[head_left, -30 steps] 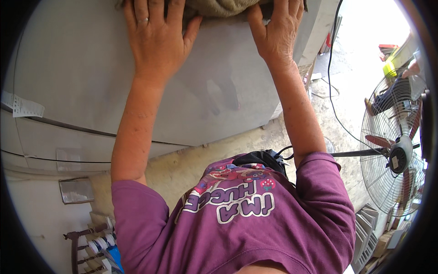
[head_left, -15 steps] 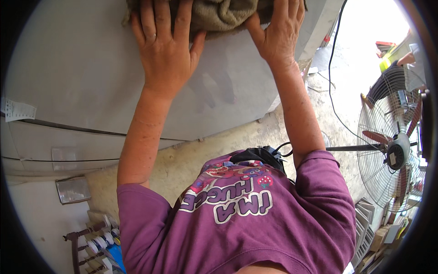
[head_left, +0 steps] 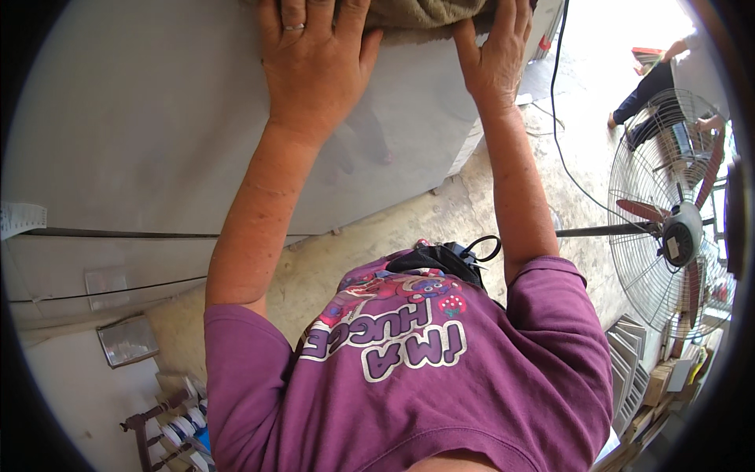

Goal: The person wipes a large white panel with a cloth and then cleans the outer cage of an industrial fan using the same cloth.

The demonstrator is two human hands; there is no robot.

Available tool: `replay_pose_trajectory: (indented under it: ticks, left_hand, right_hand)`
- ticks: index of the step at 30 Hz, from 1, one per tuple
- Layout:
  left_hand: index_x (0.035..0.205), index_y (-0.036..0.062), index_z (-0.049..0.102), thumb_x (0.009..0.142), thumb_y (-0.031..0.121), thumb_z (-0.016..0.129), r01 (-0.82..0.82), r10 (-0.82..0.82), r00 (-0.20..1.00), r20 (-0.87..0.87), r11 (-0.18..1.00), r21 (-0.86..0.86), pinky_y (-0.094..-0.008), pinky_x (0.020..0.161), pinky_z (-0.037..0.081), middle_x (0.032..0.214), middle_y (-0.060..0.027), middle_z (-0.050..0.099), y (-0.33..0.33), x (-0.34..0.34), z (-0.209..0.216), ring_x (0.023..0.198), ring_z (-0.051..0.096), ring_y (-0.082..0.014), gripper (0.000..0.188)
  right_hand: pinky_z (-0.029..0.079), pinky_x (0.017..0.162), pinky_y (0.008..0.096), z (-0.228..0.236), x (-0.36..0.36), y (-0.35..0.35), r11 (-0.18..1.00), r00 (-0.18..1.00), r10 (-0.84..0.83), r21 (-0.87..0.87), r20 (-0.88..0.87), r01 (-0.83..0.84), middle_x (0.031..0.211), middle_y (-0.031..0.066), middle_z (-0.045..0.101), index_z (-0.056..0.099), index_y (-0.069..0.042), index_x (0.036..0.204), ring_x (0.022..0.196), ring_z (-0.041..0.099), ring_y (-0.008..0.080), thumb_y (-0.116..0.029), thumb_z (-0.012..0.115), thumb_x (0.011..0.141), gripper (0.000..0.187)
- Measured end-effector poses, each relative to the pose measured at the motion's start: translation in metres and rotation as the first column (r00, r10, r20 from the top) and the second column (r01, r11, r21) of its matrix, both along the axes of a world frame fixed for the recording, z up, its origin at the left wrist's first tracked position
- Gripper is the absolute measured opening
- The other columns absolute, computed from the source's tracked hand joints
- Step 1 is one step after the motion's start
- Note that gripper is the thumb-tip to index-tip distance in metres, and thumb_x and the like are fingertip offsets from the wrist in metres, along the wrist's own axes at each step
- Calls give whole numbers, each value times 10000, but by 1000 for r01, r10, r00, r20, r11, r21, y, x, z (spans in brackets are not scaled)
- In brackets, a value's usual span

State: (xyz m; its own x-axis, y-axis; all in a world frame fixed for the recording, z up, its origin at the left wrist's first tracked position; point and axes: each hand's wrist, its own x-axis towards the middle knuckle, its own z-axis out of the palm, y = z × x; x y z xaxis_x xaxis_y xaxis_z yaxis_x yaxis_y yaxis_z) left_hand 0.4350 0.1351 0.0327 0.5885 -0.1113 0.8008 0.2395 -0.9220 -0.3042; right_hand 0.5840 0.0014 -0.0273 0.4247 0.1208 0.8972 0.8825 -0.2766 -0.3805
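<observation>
A bunched olive-brown cloth [head_left: 429, 11] lies against a smooth grey panel [head_left: 149, 118] at the top edge, mostly cut off there. My left hand [head_left: 314, 67] reaches up to the cloth's left side, with its fingers stretched out and a ring on one of them. On the cloth's right side is my right hand [head_left: 495, 63], thumb spread apart from straight fingers. Both hands are open and press flat rather than grip. The fingertips are out of the picture.
To the right stands a large wire-caged fan [head_left: 672, 216], with a black cable [head_left: 560, 126] hanging nearby. Another person [head_left: 661, 86] is beyond it. Stacked panels [head_left: 629, 366] lean at the lower right. A rack with white rolls [head_left: 181, 425] stands at the lower left.
Both hands and the cloth sit higher in the picture, so less of the cloth shows. My left hand appears further right. The other person behind the fan shows more fully.
</observation>
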Motion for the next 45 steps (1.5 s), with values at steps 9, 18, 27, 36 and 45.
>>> replay_pose_trajectory:
  ticks: [9,18,27,36,45]
  left_hand:
    - [1365,170,482,718,311,778,47,-49,985,-163,999,-13,-487,1069,292,1392,-118,415,-8,0,-50,1326,324,-316,725]
    - [1373,139,464,741,300,748,58,-85,938,-337,994,-89,-440,1094,276,1430,-92,398,-14,-2,-99,1371,309,-256,711]
    - [1376,70,449,739,282,761,86,-138,924,-356,984,-157,-462,1092,278,1437,-129,391,-16,-4,-109,1374,310,-289,740]
    - [1406,53,415,725,263,774,98,-166,932,-322,971,-217,-469,1120,252,1471,-126,368,-15,-18,-102,1395,291,-276,798]
    - [1424,58,383,681,304,807,145,-275,912,-303,910,-388,-480,1119,247,1464,-127,374,-26,-23,-106,1381,307,-293,891]
  right_hand:
    - [244,1123,470,-88,-5,-12,998,975,63,-2,-211,-65,1519,283,193,265,-21,1463,1381,233,448,-225,657,821,780]
    - [234,1144,444,-161,-21,-18,993,819,119,60,-562,-103,1510,266,217,238,2,1459,1413,205,402,-182,685,829,794]
    - [457,979,361,-169,-27,-11,959,751,266,247,-604,-140,1507,223,250,300,7,1437,1353,330,342,-97,695,788,767]
    - [529,820,299,-159,-38,-8,962,710,229,266,-666,-61,1288,144,426,502,-14,1245,1066,548,217,-67,684,777,505]
    - [474,743,229,-126,-48,-33,804,239,574,483,-783,-347,906,32,665,615,30,1046,852,591,75,-169,645,870,267]
